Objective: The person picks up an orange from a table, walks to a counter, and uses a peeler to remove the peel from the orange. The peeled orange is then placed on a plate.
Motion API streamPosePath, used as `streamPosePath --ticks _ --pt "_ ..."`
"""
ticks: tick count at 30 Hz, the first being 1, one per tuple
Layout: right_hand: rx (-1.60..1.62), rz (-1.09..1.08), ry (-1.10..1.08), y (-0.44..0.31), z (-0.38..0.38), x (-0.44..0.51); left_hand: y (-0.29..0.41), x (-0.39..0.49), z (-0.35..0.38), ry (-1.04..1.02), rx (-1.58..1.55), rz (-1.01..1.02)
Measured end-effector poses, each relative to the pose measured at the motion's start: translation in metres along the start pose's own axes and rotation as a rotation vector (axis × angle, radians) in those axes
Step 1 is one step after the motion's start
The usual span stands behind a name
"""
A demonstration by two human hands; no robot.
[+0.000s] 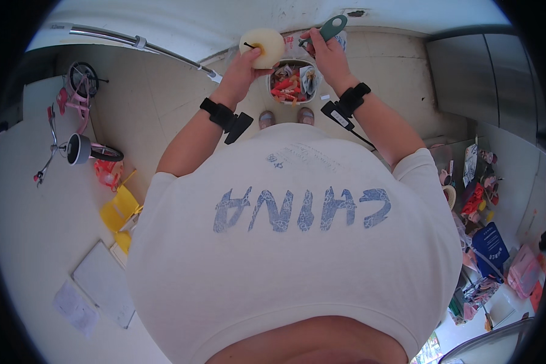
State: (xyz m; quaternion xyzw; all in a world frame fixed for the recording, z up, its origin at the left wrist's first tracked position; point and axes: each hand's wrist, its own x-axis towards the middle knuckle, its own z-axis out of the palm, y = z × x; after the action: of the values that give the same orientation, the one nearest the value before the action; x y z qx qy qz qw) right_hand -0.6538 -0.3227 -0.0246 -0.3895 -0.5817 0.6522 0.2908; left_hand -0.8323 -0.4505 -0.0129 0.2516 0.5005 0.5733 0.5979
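Observation:
My left hand (240, 75) holds a peeled, pale round fruit (271, 44), an Asian pear or apple, with its dark stem pointing to the left. The thumb rests close to the stem, where the flesh looks yellowish. In my right hand (330, 59) is a peeler (331, 30) with a green handle that has a hole at its end. Fingers partly hide the peeler's head, and it is apart from the fruit. Below and between both hands stands a lined waste bin (270, 89), holding red wrappers (287, 85) and crumpled printed paper (309, 80).
A shiny metal pole (164, 51) slants toward my left forearm. To the left are a pink child's bicycle (79, 107) and a yellow chair (118, 209). Steel cabinet doors (464, 75) stand at right, above assorted household items. My feet (305, 116) are just before the bin.

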Motion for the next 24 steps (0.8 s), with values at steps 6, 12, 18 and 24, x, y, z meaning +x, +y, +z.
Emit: streamPosePath --ticks 6,12,18,24 --pt "-0.372 -0.166 -0.133 -0.014 0.003 -0.006 0.004 0.007 -0.002 -0.108 -0.113 0.029" --pt "-0.894 -0.031 -0.404 -0.025 0.007 -0.005 0.007 0.016 -0.003 -0.335 -0.185 0.06" --pt "-0.745 -0.145 -0.473 -0.014 0.007 0.001 0.006 0.029 0.006 -0.337 -0.093 0.039" --pt "-0.49 -0.078 -0.389 -0.007 -0.005 -0.001 0.012 0.032 0.009 -0.288 -0.262 0.082"
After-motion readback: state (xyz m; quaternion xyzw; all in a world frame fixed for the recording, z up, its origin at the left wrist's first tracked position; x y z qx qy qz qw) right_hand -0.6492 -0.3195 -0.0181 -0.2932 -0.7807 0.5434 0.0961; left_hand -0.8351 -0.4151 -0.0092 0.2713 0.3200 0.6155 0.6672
